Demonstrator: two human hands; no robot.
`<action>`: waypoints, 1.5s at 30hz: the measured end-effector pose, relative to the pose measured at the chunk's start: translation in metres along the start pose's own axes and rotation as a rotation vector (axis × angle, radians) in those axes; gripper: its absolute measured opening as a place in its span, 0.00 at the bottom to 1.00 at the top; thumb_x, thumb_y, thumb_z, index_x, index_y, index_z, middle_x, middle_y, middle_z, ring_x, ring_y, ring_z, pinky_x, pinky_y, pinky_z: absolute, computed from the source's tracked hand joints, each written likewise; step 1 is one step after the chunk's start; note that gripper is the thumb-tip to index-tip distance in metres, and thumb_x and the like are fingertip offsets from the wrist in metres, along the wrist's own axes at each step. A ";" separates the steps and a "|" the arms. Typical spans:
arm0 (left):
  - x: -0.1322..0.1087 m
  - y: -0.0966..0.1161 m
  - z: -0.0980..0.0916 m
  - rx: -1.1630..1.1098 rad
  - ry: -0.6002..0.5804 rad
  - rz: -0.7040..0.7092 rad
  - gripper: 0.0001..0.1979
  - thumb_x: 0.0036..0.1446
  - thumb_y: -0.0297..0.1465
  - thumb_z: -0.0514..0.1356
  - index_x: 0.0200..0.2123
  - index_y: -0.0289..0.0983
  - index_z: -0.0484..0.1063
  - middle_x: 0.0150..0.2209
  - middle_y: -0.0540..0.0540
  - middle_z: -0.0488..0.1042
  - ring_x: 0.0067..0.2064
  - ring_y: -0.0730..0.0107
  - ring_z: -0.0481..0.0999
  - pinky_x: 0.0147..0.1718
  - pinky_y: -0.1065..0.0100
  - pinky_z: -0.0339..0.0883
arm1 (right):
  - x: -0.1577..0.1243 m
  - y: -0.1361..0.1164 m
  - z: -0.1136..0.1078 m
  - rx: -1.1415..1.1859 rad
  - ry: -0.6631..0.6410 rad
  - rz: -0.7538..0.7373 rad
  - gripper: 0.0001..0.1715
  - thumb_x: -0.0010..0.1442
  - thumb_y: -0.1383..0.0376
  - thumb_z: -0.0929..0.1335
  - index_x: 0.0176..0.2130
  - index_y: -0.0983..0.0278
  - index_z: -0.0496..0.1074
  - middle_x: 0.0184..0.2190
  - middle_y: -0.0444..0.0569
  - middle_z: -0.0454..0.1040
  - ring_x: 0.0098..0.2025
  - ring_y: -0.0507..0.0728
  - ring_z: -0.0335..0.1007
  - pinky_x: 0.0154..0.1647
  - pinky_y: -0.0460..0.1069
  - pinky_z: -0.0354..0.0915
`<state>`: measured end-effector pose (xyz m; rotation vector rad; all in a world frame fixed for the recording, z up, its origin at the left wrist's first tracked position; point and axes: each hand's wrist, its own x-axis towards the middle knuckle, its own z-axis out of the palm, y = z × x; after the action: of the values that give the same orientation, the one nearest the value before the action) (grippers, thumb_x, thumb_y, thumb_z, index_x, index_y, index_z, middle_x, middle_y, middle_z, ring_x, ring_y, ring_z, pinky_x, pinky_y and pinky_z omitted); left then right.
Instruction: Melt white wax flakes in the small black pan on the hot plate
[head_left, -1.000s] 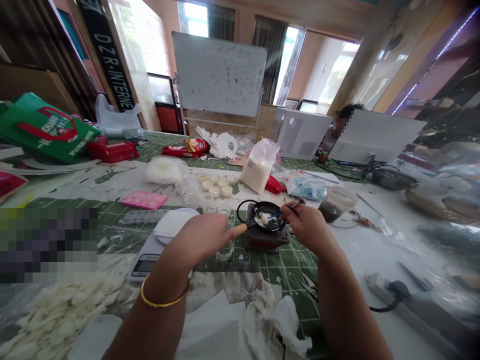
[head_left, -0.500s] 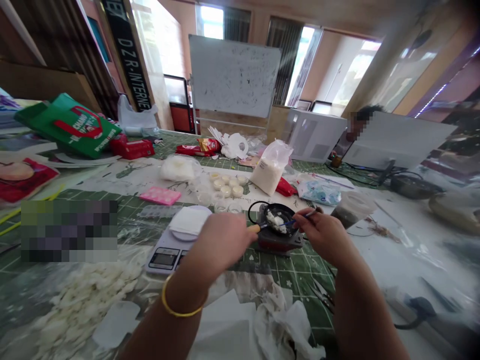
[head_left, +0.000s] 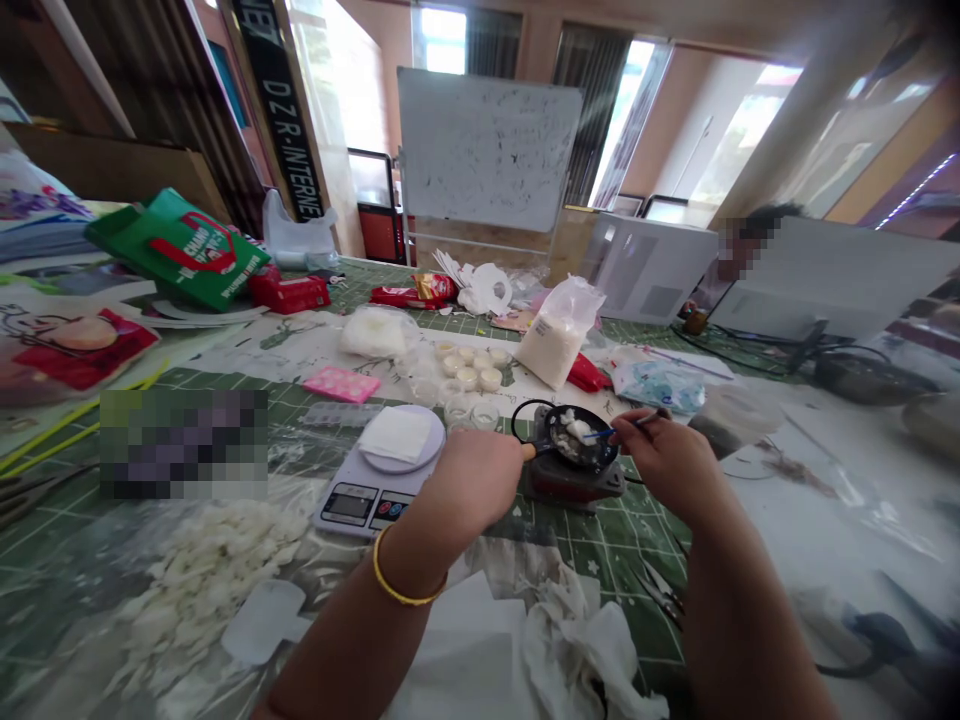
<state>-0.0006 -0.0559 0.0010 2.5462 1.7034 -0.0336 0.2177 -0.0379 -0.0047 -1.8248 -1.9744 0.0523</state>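
My left hand (head_left: 476, 480) is closed round the wooden handle (head_left: 529, 452) of a small black frying pan (head_left: 602, 457). The pan is over a small dark hot plate (head_left: 574, 490), slightly tilted. Soft white lumps (head_left: 576, 428) lie in the pan. Between the fingers of my right hand (head_left: 667, 460) is a thin blue stick (head_left: 598, 435), its tip among the lumps. Left of the pan, a kitchen scale (head_left: 349, 506) carries a white square sheet (head_left: 395, 437).
White flakes (head_left: 217, 555) and a clear scraper (head_left: 264, 622) lie front left. Small filled cups (head_left: 469, 378) and a bag of white pellets (head_left: 556, 335) stand behind the pan. Scissors (head_left: 660, 592) and crumpled tissue (head_left: 577, 645) lie in front. A person (head_left: 742, 250) sits behind a monitor.
The view has swung slightly left, so everything sits further right. The white lumps have shifted and look less spread in the pan. Both hands keep their holds.
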 end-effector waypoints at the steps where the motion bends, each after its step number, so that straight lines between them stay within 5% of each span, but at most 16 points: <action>1: 0.001 0.002 0.001 0.004 -0.002 0.018 0.11 0.55 0.30 0.48 0.31 0.35 0.69 0.27 0.41 0.74 0.31 0.61 0.74 0.28 0.66 0.63 | 0.000 0.000 0.000 -0.003 -0.010 0.003 0.18 0.56 0.57 0.59 0.28 0.63 0.73 0.27 0.48 0.75 0.30 0.56 0.70 0.31 0.48 0.60; 9: -0.002 -0.004 -0.003 -0.047 -0.026 0.014 0.12 0.55 0.33 0.48 0.28 0.37 0.68 0.27 0.44 0.73 0.28 0.62 0.73 0.24 0.67 0.61 | 0.001 0.001 0.002 -0.001 0.002 0.003 0.19 0.56 0.57 0.59 0.26 0.63 0.73 0.27 0.48 0.75 0.30 0.56 0.70 0.31 0.48 0.59; 21: -0.029 -0.046 -0.030 -0.067 0.111 -0.289 0.19 0.59 0.39 0.41 0.38 0.38 0.67 0.36 0.44 0.73 0.39 0.61 0.71 0.33 0.65 0.60 | 0.003 0.005 0.003 -0.017 0.011 -0.015 0.17 0.56 0.58 0.60 0.28 0.63 0.73 0.27 0.48 0.76 0.29 0.56 0.70 0.31 0.48 0.59; 35: -0.028 -0.038 -0.028 -0.058 0.139 -0.226 0.18 0.59 0.37 0.41 0.41 0.39 0.67 0.39 0.44 0.73 0.41 0.62 0.71 0.35 0.65 0.61 | 0.002 0.004 0.002 0.061 -0.013 -0.032 0.17 0.56 0.57 0.59 0.27 0.62 0.72 0.28 0.46 0.76 0.31 0.55 0.70 0.31 0.48 0.60; 45: -0.021 -0.028 -0.025 -0.092 0.092 -0.139 0.22 0.58 0.43 0.40 0.32 0.37 0.67 0.31 0.44 0.73 0.34 0.62 0.72 0.30 0.66 0.59 | 0.003 0.002 0.002 0.053 0.009 -0.020 0.17 0.56 0.58 0.59 0.27 0.63 0.72 0.26 0.47 0.75 0.30 0.55 0.70 0.31 0.48 0.59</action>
<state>-0.0356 -0.0630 0.0257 2.3950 1.8656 0.1524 0.2193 -0.0345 -0.0061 -1.7691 -1.9655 0.0893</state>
